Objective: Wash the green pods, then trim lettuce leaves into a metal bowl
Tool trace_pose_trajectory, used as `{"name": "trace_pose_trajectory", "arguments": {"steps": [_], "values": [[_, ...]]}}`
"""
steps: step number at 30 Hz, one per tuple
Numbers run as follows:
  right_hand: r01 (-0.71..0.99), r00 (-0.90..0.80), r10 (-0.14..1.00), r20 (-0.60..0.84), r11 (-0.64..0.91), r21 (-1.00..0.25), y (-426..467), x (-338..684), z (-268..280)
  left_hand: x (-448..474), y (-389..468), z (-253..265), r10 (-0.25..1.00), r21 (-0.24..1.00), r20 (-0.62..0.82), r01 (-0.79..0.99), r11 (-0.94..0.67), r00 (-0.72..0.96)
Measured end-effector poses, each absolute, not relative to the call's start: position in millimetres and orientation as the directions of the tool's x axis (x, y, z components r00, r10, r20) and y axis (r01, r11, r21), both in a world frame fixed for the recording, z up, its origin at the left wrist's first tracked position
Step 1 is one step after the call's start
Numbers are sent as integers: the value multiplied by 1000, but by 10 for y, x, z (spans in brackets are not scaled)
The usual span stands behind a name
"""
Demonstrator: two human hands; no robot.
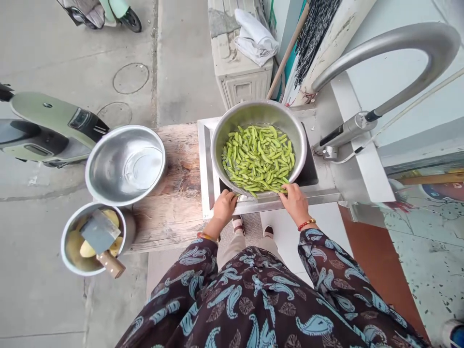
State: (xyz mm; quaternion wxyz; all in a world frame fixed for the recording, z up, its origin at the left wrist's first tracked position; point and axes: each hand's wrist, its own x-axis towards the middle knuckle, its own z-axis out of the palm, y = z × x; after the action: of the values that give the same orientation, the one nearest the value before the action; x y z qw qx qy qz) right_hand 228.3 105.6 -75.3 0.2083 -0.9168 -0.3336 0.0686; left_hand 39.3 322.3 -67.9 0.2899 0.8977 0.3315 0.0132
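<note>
A large metal basin of green soybean pods sits over the sink, with some water showing among the pods. At the front left of its rim, my left hand is closed with fingers curled, low against the sink's front edge. My right hand pinches the front right of the rim, its fingertips beside some pods. One pod hangs over the rim between the hands. The undersides of both grips are hidden.
On the wooden board to the left stands a metal bowl. Nearer me, a pot holds peeled potatoes, with a cleaver across it. A curved faucet arches at the right. A scooter is at far left.
</note>
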Motion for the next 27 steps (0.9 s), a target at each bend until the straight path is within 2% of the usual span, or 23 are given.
{"name": "trace_pose_trajectory", "arguments": {"steps": [5,10,13,19,23,25,27], "values": [[663,688,725,36,-608,-437,907,2373,-771,285,3217,-577,650,680,-54,504,-532,758],[719,602,798,-14,-550,-425,874,2442,-741,370,3280,-429,684,749,-50,481,-457,728],[715,603,797,-35,-560,-418,932,2466,-714,626,3367,-330,671,792,-38,431,-432,741],[496,820,573,-13,-721,-484,939,2482,-645,976,3611,-204,634,935,-73,275,-226,770],[357,913,408,8,-789,-501,917,2485,-587,703,3822,-338,784,950,-136,304,-70,605],[238,952,307,-4,-744,-625,1008,2494,-504,525,3841,-432,825,927,-235,373,32,514],[103,964,261,-54,-552,-827,1169,2523,-385,403,3753,-507,766,891,-374,433,139,523]]}}
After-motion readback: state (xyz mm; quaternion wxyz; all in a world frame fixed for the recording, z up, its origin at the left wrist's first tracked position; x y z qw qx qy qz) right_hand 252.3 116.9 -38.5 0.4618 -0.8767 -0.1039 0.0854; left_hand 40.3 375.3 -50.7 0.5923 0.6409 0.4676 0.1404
